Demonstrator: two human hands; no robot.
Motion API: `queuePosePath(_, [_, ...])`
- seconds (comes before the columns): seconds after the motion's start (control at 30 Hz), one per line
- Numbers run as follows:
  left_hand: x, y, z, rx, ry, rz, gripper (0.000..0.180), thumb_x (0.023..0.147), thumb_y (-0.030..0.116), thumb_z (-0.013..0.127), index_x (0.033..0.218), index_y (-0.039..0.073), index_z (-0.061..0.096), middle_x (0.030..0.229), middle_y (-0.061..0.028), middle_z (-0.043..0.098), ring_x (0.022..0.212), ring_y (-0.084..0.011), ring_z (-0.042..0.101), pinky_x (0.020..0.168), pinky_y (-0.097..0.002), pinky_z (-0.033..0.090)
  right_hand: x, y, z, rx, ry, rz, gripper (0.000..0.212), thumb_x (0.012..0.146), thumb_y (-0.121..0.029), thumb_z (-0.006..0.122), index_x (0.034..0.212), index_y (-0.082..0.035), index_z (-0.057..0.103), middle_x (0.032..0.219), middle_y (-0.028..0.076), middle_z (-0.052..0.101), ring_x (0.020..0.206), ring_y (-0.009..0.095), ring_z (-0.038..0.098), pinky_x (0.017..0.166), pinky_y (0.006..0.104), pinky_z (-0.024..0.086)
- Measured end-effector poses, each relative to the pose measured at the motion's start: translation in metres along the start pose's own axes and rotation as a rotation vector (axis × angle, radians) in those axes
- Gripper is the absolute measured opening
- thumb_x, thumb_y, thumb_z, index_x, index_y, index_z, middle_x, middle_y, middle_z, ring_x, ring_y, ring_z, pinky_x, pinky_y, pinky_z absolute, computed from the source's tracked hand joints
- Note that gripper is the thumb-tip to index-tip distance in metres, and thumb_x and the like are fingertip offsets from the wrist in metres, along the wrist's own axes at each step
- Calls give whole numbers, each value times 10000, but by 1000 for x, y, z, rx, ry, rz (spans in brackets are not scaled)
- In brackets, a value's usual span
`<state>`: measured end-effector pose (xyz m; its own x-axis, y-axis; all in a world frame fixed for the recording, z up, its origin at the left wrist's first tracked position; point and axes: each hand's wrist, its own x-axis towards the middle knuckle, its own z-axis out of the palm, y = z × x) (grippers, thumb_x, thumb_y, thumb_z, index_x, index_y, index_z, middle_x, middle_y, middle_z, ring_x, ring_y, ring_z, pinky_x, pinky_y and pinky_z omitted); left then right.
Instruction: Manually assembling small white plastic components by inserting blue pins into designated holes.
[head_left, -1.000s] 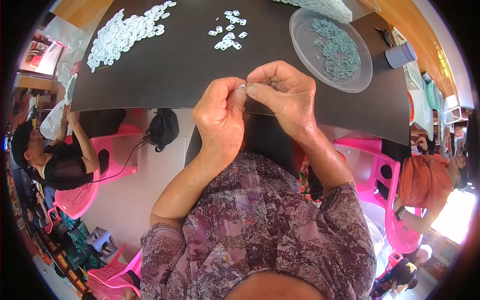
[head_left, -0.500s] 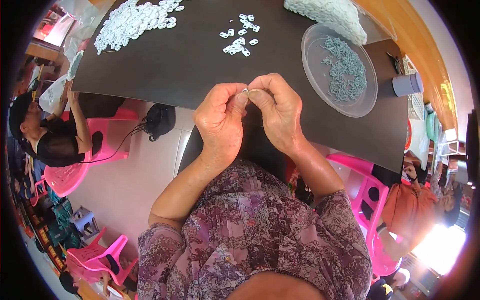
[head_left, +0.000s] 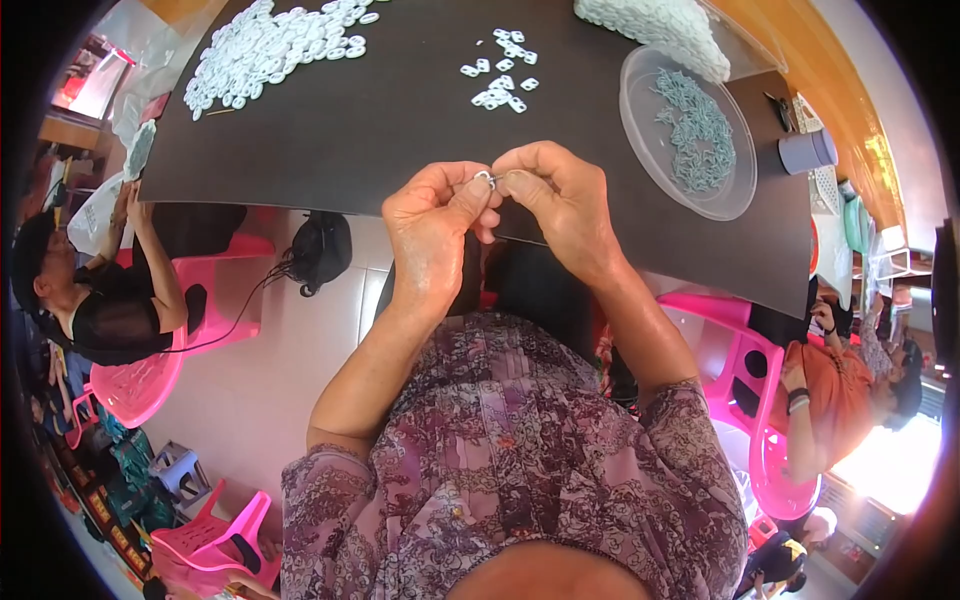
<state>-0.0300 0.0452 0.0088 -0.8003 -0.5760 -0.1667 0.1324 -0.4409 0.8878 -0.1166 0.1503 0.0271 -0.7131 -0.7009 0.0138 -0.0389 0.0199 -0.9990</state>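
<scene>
My left hand [head_left: 432,218] pinches a small white plastic piece [head_left: 484,176] between thumb and forefinger, just above the table's near edge. My right hand [head_left: 568,205] is closed on a thin grey screw [head_left: 497,180], whose end meets the white piece. The two hands nearly touch at the fingertips. Farther off on the dark table [head_left: 400,130] lies a loose group of small white two-holed pieces [head_left: 497,97]. A round clear plastic lid [head_left: 640,140] to the right bears a heap of small grey-green screws [head_left: 698,135].
A big heap of white oval pieces [head_left: 265,55] covers the table's far left. More white pieces [head_left: 655,30] fill a clear container at the far right, near a grey cup [head_left: 808,152]. People sit on pink plastic chairs [head_left: 225,285] at both sides.
My fingers have shifted apart slightly, so the white piece and the screw now show between them. My view has moved a little, shifting the table's things in the picture.
</scene>
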Motion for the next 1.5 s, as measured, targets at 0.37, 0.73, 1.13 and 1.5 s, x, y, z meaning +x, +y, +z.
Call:
queuePosePath(0.37, [5, 13, -31, -124, 43, 48, 64, 864, 6, 566, 895, -44, 593, 735, -57, 603, 583, -83, 534, 500, -197, 441, 22, -1, 43, -529, 31, -282, 51, 833, -10, 528, 841, 20, 569, 728, 66, 584, 691, 105, 555, 644, 253, 450])
queuePosePath(0.73, [42, 32, -66, -127, 113, 274, 105, 874, 43, 573, 931, -43, 591, 773, -91, 617, 603, -116, 550, 554, -230, 467, 147, -10, 57, -673, 13, -469, 143, 831, -90, 561, 923, -4, 631, 870, 124, 642, 812, 228, 604, 741, 310, 466])
queuePosePath(1.13, [56, 16, -72, -234, 88, 293, 122, 856, 46, 605, 935, -48, 595, 785, -83, 617, 615, -107, 542, 560, -221, 454, 274, 19, 99, -1267, -113, -354, 340, 827, -366, 519, 1054, -129, 609, 1082, 99, 569, 1002, 332, 441, 828, 471, 339])
queuePosePath(1.5, [56, 14, -74, -199, 104, 302, 131, 857, 57, 610, 938, -45, 599, 791, -81, 622, 617, -101, 547, 562, -212, 454, 198, 20, 68, -1092, -238, -569, 366, 815, -246, 580, 1142, -82, 590, 1136, 143, 585, 999, 310, 498, 864, 394, 400])
